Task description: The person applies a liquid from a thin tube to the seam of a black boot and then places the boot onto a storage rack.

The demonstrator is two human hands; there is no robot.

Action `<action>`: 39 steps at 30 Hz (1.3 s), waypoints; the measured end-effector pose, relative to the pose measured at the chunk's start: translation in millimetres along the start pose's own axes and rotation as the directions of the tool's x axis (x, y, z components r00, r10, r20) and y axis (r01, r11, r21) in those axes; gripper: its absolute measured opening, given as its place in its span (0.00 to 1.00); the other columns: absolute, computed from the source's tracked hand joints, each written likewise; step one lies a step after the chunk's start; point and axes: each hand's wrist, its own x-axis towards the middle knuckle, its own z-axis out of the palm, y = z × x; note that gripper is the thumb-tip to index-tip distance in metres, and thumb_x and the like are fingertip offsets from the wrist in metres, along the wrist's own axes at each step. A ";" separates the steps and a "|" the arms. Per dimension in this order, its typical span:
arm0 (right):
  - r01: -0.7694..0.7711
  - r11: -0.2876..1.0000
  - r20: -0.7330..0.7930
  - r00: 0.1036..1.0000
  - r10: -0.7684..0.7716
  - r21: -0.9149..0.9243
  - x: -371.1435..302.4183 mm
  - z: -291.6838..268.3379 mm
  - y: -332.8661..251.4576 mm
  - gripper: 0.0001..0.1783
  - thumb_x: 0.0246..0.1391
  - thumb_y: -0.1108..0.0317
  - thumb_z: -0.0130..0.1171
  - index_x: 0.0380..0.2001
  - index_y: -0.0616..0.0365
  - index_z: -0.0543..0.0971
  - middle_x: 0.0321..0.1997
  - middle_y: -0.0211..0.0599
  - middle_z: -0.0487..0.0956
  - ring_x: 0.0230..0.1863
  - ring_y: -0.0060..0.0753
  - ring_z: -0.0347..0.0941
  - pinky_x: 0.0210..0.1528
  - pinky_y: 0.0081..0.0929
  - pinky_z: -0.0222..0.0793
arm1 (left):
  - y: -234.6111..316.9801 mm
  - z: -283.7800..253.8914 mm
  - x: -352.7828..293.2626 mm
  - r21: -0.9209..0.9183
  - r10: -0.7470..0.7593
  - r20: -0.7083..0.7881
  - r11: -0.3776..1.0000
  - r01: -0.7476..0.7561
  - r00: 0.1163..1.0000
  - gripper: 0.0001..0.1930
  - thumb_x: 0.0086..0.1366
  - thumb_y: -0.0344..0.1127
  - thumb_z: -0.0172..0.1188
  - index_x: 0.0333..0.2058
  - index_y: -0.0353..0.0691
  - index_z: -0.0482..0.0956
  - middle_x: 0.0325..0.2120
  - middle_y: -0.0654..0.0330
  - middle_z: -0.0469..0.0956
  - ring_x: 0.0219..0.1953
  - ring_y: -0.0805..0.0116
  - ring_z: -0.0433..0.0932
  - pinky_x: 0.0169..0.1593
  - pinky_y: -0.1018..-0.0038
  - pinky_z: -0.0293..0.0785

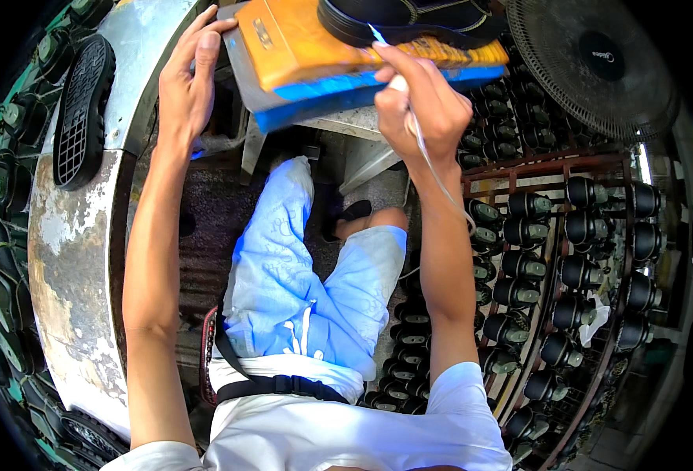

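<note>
A black shoe (pixel 417 20) rests on its sole on top of an orange-yellow and blue box (pixel 284 47) at the far edge of the view. My right hand (pixel 429 110) is closed around a white pen-like tool (pixel 398 83), its pale tip close to the shoe's sole edge; whether it touches I cannot tell. From this tool a thin white cord (pixel 433 165) trails down along my right forearm. My left hand (pixel 187 86) is open, fingers stretched out by the left end of the box, the fingertips reaching its grey upper edge.
At the left, a black shoe sole (pixel 85 110) lies on a worn metal-topped bench (pixel 76 259). A rack (pixel 550 165) with rows of black shoes fills the right side. Above it stands a round fan (pixel 598 63). More shoes (pixel 9 290) line the left rim.
</note>
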 end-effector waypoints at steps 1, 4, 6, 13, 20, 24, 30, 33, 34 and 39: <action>-0.003 1.000 -0.025 1.000 0.003 -0.009 -0.5 6.7 4.9 0.21 0.47 0.77 0.56 0.45 0.58 0.86 0.28 0.34 0.83 0.26 0.35 0.81 0.30 0.29 0.78 | 1.0 0.2 4.5 0.015 -0.030 0.029 0.999 0.030 0.999 0.29 0.81 0.58 0.44 0.59 0.42 0.83 0.68 0.52 0.74 0.69 0.57 0.72 0.72 0.62 0.64; -0.018 0.998 -0.068 0.998 0.014 -0.060 -1.0 17.1 21.8 0.19 0.45 0.75 0.59 0.43 0.55 0.86 0.28 0.32 0.82 0.25 0.37 0.81 0.29 0.31 0.77 | 7.2 6.0 14.1 0.120 -0.107 0.085 0.988 0.097 0.991 0.35 0.80 0.65 0.37 0.64 0.43 0.79 0.69 0.51 0.72 0.70 0.55 0.70 0.73 0.63 0.61; -0.032 0.996 -0.071 0.997 0.026 -0.089 -0.6 16.2 24.0 0.19 0.48 0.75 0.57 0.44 0.55 0.87 0.27 0.32 0.82 0.25 0.36 0.80 0.29 0.30 0.76 | 19.1 14.3 16.9 0.262 -0.137 0.072 0.958 0.114 0.988 0.36 0.81 0.65 0.35 0.66 0.43 0.77 0.68 0.51 0.73 0.71 0.53 0.70 0.73 0.63 0.61; -0.073 0.958 -0.165 0.986 0.028 -0.276 -13.8 -8.5 37.0 0.16 0.55 0.71 0.55 0.44 0.53 0.88 0.26 0.34 0.81 0.23 0.38 0.78 0.28 0.32 0.73 | -20.4 21.0 38.0 0.267 -0.084 0.049 0.961 0.068 0.995 0.28 0.84 0.57 0.37 0.66 0.51 0.79 0.38 0.56 0.81 0.40 0.67 0.76 0.49 0.68 0.73; -0.183 0.884 -0.128 0.982 0.141 -0.431 -47.0 -60.9 44.7 0.17 0.48 0.73 0.58 0.42 0.52 0.87 0.27 0.36 0.82 0.24 0.40 0.80 0.27 0.33 0.74 | -28.7 21.2 48.7 0.231 -0.186 0.127 0.961 0.153 0.974 0.27 0.85 0.53 0.35 0.64 0.52 0.80 0.31 0.61 0.80 0.33 0.73 0.74 0.43 0.70 0.73; -0.189 0.905 -0.123 0.981 0.152 -0.382 -41.8 -90.9 42.6 0.16 0.49 0.72 0.57 0.41 0.54 0.87 0.25 0.38 0.80 0.22 0.42 0.78 0.26 0.33 0.73 | -65.2 28.1 73.2 0.123 -0.042 0.157 0.992 0.023 0.987 0.27 0.85 0.53 0.36 0.64 0.50 0.80 0.33 0.62 0.80 0.33 0.75 0.72 0.42 0.74 0.72; -0.300 0.908 -0.059 0.953 0.296 -0.292 -31.0 -126.9 24.0 0.14 0.49 0.73 0.57 0.38 0.55 0.87 0.24 0.40 0.80 0.21 0.41 0.77 0.25 0.31 0.72 | -73.9 45.3 101.3 -0.136 -0.327 0.294 0.916 0.378 0.898 0.25 0.83 0.54 0.42 0.66 0.49 0.79 0.26 0.72 0.70 0.26 0.82 0.59 0.29 0.80 0.56; -0.355 0.882 -0.064 0.933 0.354 -0.310 -23.0 -150.9 11.3 0.13 0.49 0.73 0.57 0.36 0.57 0.87 0.25 0.40 0.81 0.20 0.41 0.77 0.25 0.31 0.73 | -88.7 50.8 114.1 -0.179 -0.342 0.295 0.897 0.403 0.892 0.23 0.83 0.51 0.45 0.66 0.49 0.77 0.22 0.76 0.65 0.20 0.84 0.56 0.24 0.80 0.51; -0.336 0.888 -0.088 0.941 0.326 -0.313 -20.1 -163.3 8.7 0.13 0.50 0.73 0.56 0.35 0.59 0.87 0.24 0.41 0.81 0.20 0.37 0.76 0.24 0.30 0.72 | -91.4 51.6 118.3 -0.157 -0.325 0.282 0.912 0.378 0.903 0.23 0.83 0.49 0.45 0.66 0.47 0.77 0.25 0.72 0.69 0.24 0.81 0.61 0.28 0.78 0.56; -0.601 0.690 -0.205 0.675 0.709 0.404 -29.4 -188.3 -14.4 0.23 0.61 0.70 0.45 0.48 0.64 0.87 0.20 0.23 0.72 0.19 0.12 0.58 0.22 0.17 0.49 | -84.4 46.8 97.8 -0.044 -0.138 0.034 0.989 0.139 0.990 0.20 0.82 0.38 0.45 0.63 0.39 0.79 0.51 0.53 0.83 0.54 0.66 0.79 0.60 0.69 0.72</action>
